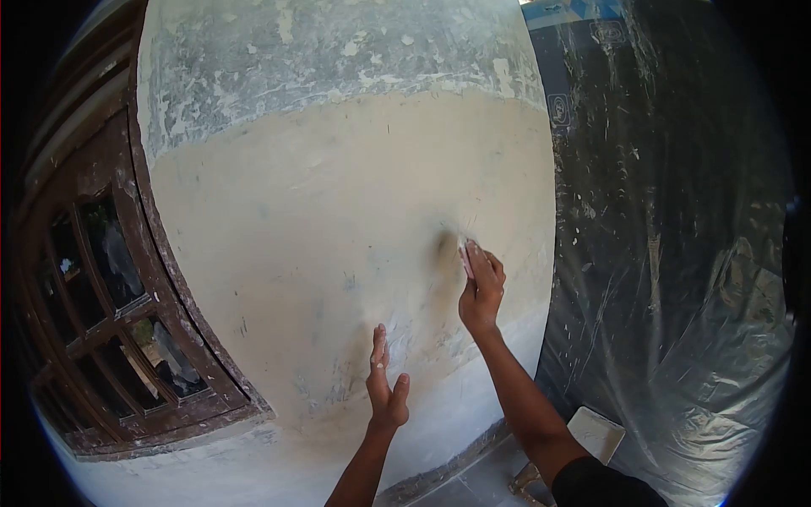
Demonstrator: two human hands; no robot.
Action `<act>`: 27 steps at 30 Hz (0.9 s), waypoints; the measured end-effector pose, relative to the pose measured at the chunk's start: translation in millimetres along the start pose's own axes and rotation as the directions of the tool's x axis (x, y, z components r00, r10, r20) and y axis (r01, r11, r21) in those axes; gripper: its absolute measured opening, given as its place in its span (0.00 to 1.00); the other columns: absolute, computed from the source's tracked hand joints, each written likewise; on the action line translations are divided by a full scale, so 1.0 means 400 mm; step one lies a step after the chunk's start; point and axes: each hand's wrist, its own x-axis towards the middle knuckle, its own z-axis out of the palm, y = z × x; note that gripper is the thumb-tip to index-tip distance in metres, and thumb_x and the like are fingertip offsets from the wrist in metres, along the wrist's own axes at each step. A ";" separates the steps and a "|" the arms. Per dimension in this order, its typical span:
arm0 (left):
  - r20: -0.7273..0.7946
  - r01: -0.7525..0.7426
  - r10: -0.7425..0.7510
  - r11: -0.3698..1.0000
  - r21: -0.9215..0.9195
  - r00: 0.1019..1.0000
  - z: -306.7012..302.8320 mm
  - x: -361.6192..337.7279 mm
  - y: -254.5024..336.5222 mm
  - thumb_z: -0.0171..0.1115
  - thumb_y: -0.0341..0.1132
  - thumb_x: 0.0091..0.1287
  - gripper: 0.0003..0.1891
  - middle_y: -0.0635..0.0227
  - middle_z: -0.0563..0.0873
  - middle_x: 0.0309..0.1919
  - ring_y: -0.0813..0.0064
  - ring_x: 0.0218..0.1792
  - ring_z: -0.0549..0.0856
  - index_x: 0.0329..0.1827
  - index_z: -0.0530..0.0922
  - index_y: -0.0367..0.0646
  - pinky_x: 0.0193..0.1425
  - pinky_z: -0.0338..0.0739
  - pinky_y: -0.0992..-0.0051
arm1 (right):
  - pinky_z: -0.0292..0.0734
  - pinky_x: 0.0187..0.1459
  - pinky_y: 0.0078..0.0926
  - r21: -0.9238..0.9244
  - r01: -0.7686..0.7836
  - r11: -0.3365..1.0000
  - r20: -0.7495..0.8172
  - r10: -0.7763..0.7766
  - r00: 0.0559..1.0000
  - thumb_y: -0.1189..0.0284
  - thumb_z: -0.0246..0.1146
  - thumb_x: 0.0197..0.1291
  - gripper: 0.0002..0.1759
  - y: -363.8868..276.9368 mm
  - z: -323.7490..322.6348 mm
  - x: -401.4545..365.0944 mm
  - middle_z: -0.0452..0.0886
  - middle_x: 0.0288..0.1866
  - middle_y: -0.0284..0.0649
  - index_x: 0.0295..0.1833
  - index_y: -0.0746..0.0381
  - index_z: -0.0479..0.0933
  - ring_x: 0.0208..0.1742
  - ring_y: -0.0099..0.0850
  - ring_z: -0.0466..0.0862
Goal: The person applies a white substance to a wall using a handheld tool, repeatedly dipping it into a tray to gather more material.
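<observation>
My right hand (481, 287) is closed around a small flat pale piece (465, 258), held edge-on at the wall (321, 186). Most of that piece is hidden by my fingers, and its kind I cannot tell. Lower and to the left, my left hand (386, 384) has its fingers stretched out and thumb apart, close to the wall, with nothing in it. White smears mark its fingers. The wall's middle band is smooth and cream coloured, with faint grey scuffs around my hands.
A brown wooden window frame with glass panes (110, 253) borders the wall on the left. Dark plastic sheeting (659, 211) hangs at the right. Patchy grey plaster (338, 51) covers the wall's top. On the floor below stands a pale, tray-like object (596, 433).
</observation>
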 end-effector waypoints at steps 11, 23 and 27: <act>-0.041 -0.033 0.035 0.998 0.045 0.999 0.046 0.031 -0.022 0.53 0.48 0.74 0.40 0.42 0.54 0.81 0.50 0.83 0.51 0.80 0.52 0.29 0.83 0.47 0.50 | 0.65 0.67 0.42 -0.008 -0.004 1.000 0.362 0.007 0.932 0.88 0.60 0.49 0.32 -0.010 -0.010 -0.393 0.81 0.67 0.43 0.62 0.59 0.82 0.69 0.46 0.75; -0.172 -0.057 0.108 0.959 0.278 0.979 0.085 0.053 -0.039 0.53 0.45 0.73 0.38 0.40 0.55 0.80 0.47 0.83 0.51 0.79 0.55 0.30 0.82 0.48 0.51 | 0.61 0.66 0.44 -0.048 0.082 0.995 0.082 -0.078 0.994 0.86 0.61 0.48 0.35 0.083 0.109 0.062 0.80 0.67 0.38 0.66 0.56 0.79 0.69 0.44 0.74; -0.189 -0.113 0.186 0.933 0.343 0.964 0.060 0.059 -0.023 0.54 0.50 0.74 0.39 0.41 0.53 0.81 0.47 0.83 0.51 0.79 0.55 0.31 0.81 0.50 0.52 | 0.62 0.62 0.41 0.109 0.152 0.982 0.376 -0.182 0.909 0.84 0.62 0.48 0.32 -0.012 0.000 -0.352 0.82 0.65 0.35 0.62 0.54 0.82 0.67 0.40 0.76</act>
